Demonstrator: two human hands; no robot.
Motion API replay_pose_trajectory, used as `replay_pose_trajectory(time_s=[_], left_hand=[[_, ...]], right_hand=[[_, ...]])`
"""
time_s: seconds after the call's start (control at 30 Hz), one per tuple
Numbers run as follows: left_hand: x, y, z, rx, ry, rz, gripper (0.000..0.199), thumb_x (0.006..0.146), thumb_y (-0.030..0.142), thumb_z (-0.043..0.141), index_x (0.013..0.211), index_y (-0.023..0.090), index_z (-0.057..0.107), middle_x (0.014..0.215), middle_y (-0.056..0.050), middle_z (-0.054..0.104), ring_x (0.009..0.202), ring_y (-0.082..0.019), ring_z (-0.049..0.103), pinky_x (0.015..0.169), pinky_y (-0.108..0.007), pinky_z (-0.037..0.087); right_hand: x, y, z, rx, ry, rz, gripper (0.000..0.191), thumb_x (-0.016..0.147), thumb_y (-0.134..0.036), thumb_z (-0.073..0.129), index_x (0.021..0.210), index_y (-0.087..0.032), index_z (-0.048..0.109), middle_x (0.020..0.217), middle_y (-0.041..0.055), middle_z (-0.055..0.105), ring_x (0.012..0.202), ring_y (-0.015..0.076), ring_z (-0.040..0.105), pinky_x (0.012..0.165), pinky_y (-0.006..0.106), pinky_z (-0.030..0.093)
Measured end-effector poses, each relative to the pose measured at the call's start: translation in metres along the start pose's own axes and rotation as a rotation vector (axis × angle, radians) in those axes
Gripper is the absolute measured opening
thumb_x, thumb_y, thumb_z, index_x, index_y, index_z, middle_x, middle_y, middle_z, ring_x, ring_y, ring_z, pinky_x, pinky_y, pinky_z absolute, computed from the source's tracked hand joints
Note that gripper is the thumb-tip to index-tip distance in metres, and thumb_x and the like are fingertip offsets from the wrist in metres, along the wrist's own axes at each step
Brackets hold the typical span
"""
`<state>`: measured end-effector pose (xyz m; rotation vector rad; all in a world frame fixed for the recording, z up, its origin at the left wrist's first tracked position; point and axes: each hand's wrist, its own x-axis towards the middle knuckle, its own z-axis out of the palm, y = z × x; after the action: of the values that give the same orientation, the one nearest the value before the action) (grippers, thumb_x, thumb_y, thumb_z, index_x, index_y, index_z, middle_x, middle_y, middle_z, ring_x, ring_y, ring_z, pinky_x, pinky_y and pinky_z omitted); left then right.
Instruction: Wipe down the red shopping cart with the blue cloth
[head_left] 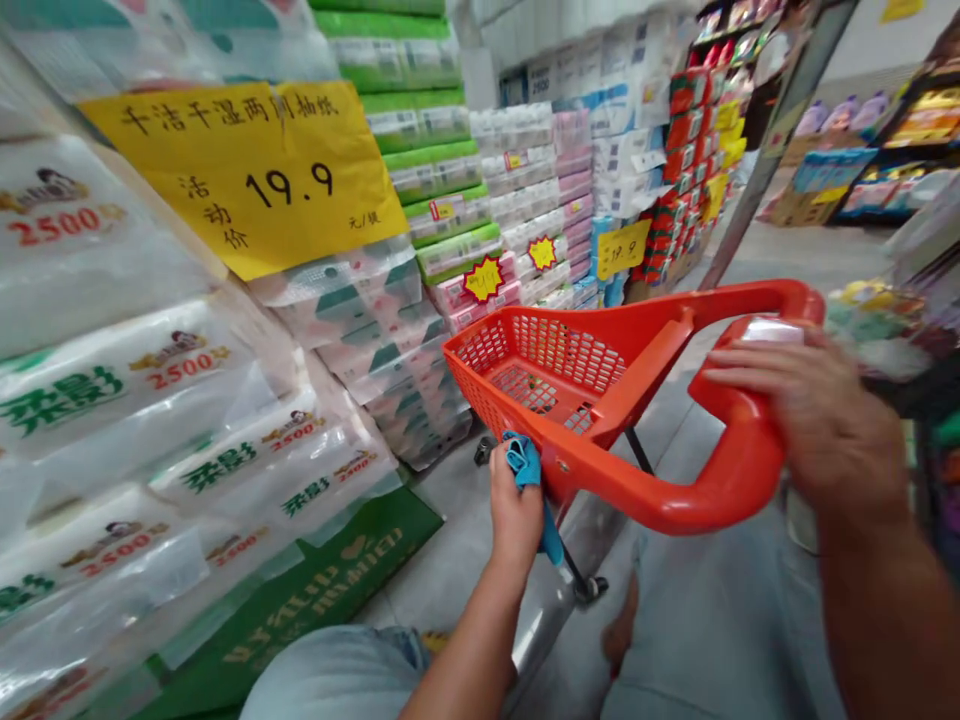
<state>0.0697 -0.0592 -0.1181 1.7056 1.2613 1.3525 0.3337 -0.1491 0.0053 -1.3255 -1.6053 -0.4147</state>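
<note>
A red plastic shopping cart (652, 492) with a slotted basket stands in front of me, its looped handle toward my body. My left hand (516, 510) is closed around a crumpled blue cloth (523, 460) and presses it to the outer side of the basket. Part of the cloth hangs below the fist, beside a dark cart leg. On the right, my right hand (836, 420) grips the handle's grip, next to a pale label (769, 331). That hand is blurred by motion, and its thumb is hidden. Through the basket's slotted floor the ground shows.
Stacked white tissue packs (112, 370) rise close on the left, with a yellow price sign (255, 180) on them. Green packs (420, 130) and red packs (682, 150) stand farther back. A slanted metal post (780, 150) rises behind the cart; a person (772, 70) stands beyond.
</note>
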Motion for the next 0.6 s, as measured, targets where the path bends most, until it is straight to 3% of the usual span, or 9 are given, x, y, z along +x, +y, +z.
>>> replay_pose_trajectory(time_s=[0.1, 0.2, 0.3, 0.43, 0.53, 0.6], left_hand=[[-0.001, 0.028, -0.009, -0.155, -0.044, -0.087, 0.018, 0.091, 0.033, 0.054, 0.104, 0.021, 0.060, 0.100, -0.004, 0.067, 0.094, -0.018, 0.063, 0.090, -0.033, 0.051], [0.008, 0.057, -0.022, -0.230, -0.012, -0.092, 0.021, 0.089, 0.036, 0.060, 0.103, 0.021, 0.060, 0.098, -0.003, 0.067, 0.091, -0.017, 0.063, 0.088, -0.030, 0.050], [0.018, 0.077, -0.033, -0.138, 0.028, 0.023, 0.017, 0.089, 0.032, 0.060, 0.102, 0.021, 0.059, 0.096, -0.003, 0.065, 0.091, -0.017, 0.062, 0.088, -0.030, 0.049], [0.012, 0.094, -0.047, 0.064, 0.023, 0.261, 0.011, 0.092, 0.023, 0.053, 0.101, 0.023, 0.060, 0.096, -0.002, 0.061, 0.092, -0.016, 0.060, 0.086, -0.029, 0.048], [0.009, 0.110, -0.063, 0.176, -0.074, 0.499, 0.021, 0.090, 0.020, 0.056, 0.109, 0.026, 0.060, 0.107, -0.004, 0.061, 0.103, -0.018, 0.059, 0.089, -0.030, 0.049], [0.016, 0.123, -0.075, 0.232, -0.157, 0.574, 0.024, 0.089, 0.019, 0.056, 0.112, 0.026, 0.059, 0.109, -0.004, 0.063, 0.102, -0.019, 0.060, 0.088, -0.031, 0.049]], right_hand=[[0.001, -0.011, 0.025, 0.106, 0.196, 0.050, 0.036, 0.099, -0.024, 0.041, 0.085, -0.027, 0.074, 0.103, 0.0027, 0.075, 0.106, 0.0239, 0.067, 0.115, 0.056, 0.031], [-0.005, -0.027, 0.032, 0.125, 0.218, 0.069, 0.036, 0.098, -0.023, 0.043, 0.079, -0.028, 0.073, 0.097, 0.0000, 0.075, 0.098, 0.0222, 0.067, 0.111, 0.055, 0.033], [-0.009, -0.037, 0.031, 0.118, 0.208, 0.045, 0.033, 0.097, -0.023, 0.045, 0.081, -0.029, 0.074, 0.095, -0.0016, 0.076, 0.095, 0.0219, 0.066, 0.106, 0.053, 0.034], [-0.008, -0.048, 0.036, 0.083, 0.203, 0.008, 0.027, 0.094, -0.023, 0.050, 0.084, -0.028, 0.075, 0.089, -0.0030, 0.076, 0.093, 0.0217, 0.064, 0.098, 0.050, 0.034], [-0.006, -0.060, 0.041, 0.073, 0.206, 0.019, 0.027, 0.093, -0.024, 0.050, 0.083, -0.028, 0.075, 0.086, -0.0038, 0.077, 0.090, 0.0208, 0.063, 0.097, 0.049, 0.033], [-0.005, -0.071, 0.044, 0.068, 0.205, 0.031, 0.028, 0.093, -0.024, 0.050, 0.081, -0.028, 0.075, 0.086, -0.0044, 0.077, 0.089, 0.0206, 0.062, 0.098, 0.049, 0.031]])
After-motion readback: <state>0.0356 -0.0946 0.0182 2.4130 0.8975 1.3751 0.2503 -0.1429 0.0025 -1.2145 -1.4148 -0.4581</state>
